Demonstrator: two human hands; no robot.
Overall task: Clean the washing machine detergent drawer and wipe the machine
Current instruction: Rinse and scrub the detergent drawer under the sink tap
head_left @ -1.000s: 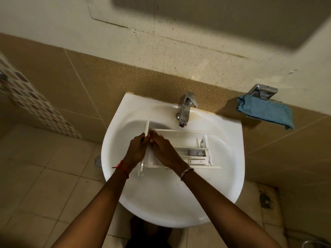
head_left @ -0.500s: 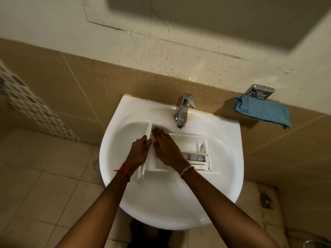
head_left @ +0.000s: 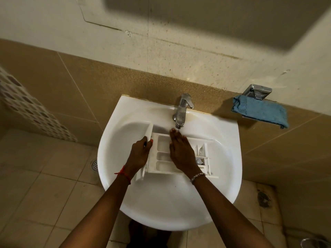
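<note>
A white plastic detergent drawer with several compartments lies across the bowl of a white wash basin, its front panel to the left. My left hand grips that front panel end. My right hand lies flat over the drawer's middle, fingers stretched out with the tips right under the spout of the chrome tap. The palm hides the compartments beneath it.
A blue cloth hangs from a chrome holder on the wall to the right of the basin. Tan tiles line the wall behind. A round floor drain sits left of the basin on the tiled floor.
My right hand has slid from the drawer's left end toward the tap, fingertips now under the spout. The left hand keeps its grip on the front panel.
</note>
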